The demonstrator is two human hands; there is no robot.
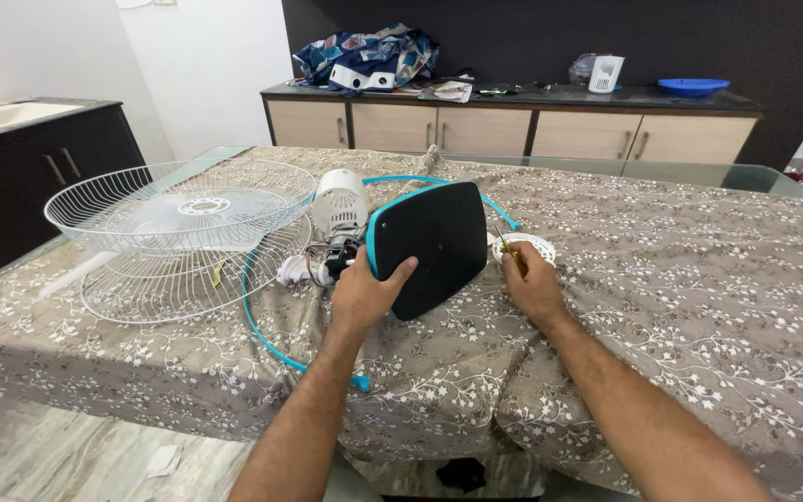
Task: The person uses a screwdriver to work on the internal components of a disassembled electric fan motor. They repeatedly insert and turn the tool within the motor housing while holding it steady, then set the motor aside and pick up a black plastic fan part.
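Matt black plastic base (434, 244), teal-rimmed; beside it white wire grilles (178, 209); under it patterned cloth tablecloth (680, 270); glossy plastic motor housing (339, 201).

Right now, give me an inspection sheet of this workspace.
Surface: table under a grey floral cloth.
Job's things: black panel with teal rim, tilted up; white fan motor behind it; yellow-handled screwdriver; small white round part.
Clutter: two white wire fan guards; teal rim ring hanging over the table edge.
Hands: left hand grips the panel's lower edge; right hand holds the screwdriver.
Cables: short wires by the motor.
Surroundings: sideboard with bundled cloth and a blue dish; sink counter at left.
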